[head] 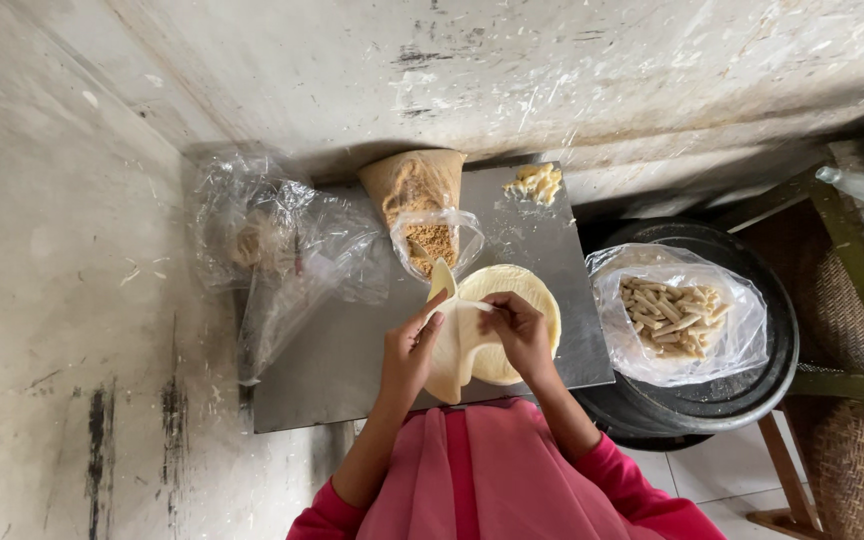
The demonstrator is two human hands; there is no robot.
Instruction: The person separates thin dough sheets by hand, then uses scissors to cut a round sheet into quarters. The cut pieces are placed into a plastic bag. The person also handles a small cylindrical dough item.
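Left hand (410, 345), right hand (517, 325): both pinch one wrapper sheet (449, 350) | one wrapper stack (512, 300) | two filling bags (432, 240) on bench (332, 370)

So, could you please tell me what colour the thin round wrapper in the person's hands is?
The wrapper is pale cream, seen in the head view, the only view.

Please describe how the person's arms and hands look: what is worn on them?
Both hands, the left hand and the right hand, are bare, without gloves. No rings or watch can be seen. The forearms are uncovered; bright pink sleeves are pushed up towards the elbows.
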